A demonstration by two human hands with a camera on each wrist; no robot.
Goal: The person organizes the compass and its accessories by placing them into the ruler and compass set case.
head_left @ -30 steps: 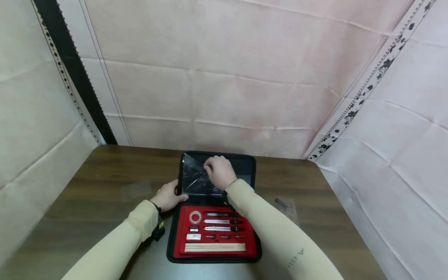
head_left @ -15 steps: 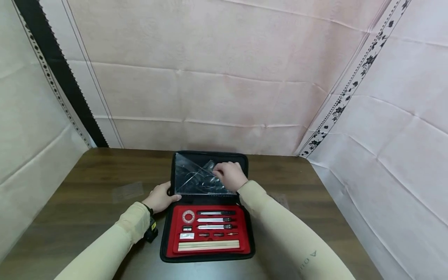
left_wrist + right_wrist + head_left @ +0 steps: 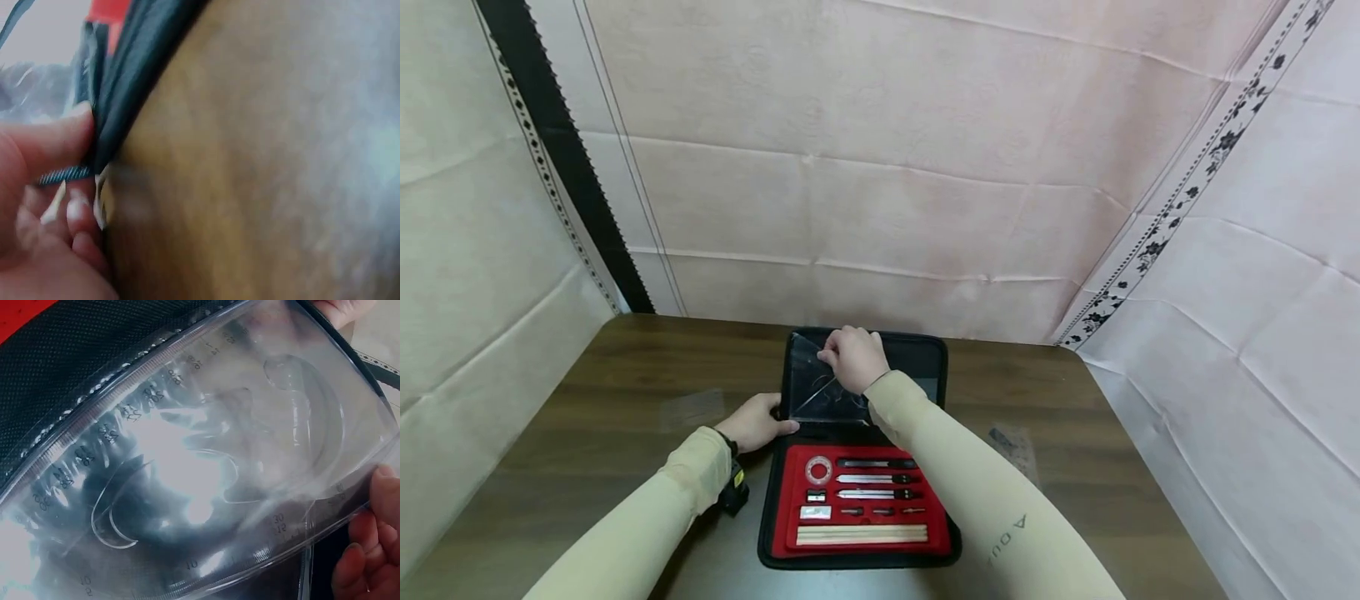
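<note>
A black drawing-instrument case [image 3: 857, 564] lies unfolded on the table, its lid [image 3: 916, 354] at the back. My left hand [image 3: 756, 423] grips the lid's left edge, thumb on top; the left wrist view shows the fingers curled round the black border [image 3: 140, 75]. With my right hand [image 3: 856, 358] I pinch the free edge of the lid's clear plastic pocket [image 3: 812, 392], lifting it. In the right wrist view, clear drawing templates [image 3: 340, 419] with number scales show through the glossy plastic. The near half holds a red tray [image 3: 850, 551] with compasses [image 3: 865, 478].
Also in the tray sit a white ring [image 3: 817, 470], a sharpener [image 3: 816, 496], an eraser [image 3: 815, 512] and several wooden pencils [image 3: 861, 535]. Clear plastic pieces [image 3: 692, 408] lie on the wooden table [image 3: 625, 375]. Cloth walls [image 3: 925, 208] stand behind and at both sides.
Over the last half second my right hand has moved left and up across the lid, drawing the pocket's edge up. My left hand stays at the lid's edge.
</note>
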